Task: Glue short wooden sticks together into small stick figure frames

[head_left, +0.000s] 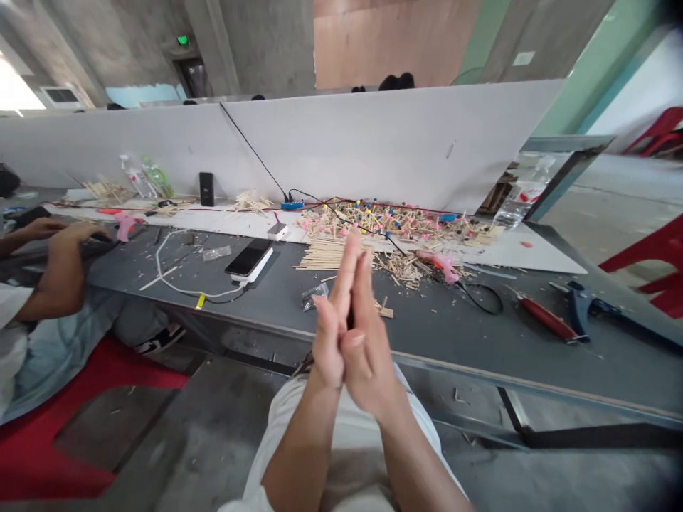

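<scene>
My left hand (326,345) and my right hand (367,334) are raised in front of me, pressed palm to palm with the fingers stretched upward. Nothing shows between them. They hover above the near edge of the grey table (459,338). Just beyond them lie a bundle of plain wooden sticks (323,254), loose stick scraps (404,269) and a small clear bag (314,295). Further back is a heap of sticks with coloured tips (395,219).
A phone (249,257) rests on a white pack with a cable, left of the sticks. A pink glue gun (442,264), a red-handled tool (547,320) and a blue tool (581,307) lie to the right. A white divider (373,142) backs the table. Another person's arm (56,267) works at the left.
</scene>
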Demonstrator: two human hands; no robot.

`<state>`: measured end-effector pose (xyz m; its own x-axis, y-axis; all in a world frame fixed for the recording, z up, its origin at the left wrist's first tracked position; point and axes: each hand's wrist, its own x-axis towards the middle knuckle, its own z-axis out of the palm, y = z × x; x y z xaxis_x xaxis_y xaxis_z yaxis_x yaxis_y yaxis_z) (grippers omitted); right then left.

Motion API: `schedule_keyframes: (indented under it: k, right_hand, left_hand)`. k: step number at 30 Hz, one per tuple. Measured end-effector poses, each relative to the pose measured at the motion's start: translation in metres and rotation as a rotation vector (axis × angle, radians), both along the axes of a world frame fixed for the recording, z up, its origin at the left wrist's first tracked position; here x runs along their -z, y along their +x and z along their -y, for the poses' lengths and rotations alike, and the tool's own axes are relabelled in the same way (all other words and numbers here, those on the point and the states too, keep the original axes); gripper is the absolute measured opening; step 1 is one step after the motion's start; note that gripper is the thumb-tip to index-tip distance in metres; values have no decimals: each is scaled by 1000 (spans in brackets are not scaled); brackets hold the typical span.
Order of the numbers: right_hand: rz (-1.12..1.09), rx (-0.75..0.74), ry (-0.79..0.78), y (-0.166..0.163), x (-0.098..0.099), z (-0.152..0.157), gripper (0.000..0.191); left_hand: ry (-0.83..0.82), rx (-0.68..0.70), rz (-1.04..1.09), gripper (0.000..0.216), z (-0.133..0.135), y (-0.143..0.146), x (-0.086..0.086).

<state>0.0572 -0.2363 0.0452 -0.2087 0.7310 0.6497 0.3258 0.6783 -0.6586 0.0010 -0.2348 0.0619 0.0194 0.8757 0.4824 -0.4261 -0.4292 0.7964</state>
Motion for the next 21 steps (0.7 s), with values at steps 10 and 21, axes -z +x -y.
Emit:
schedule_keyframes:
  k: [10, 21]
  right_hand:
    - [-150, 141, 5, 34, 6, -27, 65]
    - [212, 29, -87, 1, 19, -34, 64]
  left_hand:
    - [-27, 185, -123, 73, -20, 30, 20]
    - [-263, 155, 352, 60, -57, 8, 39]
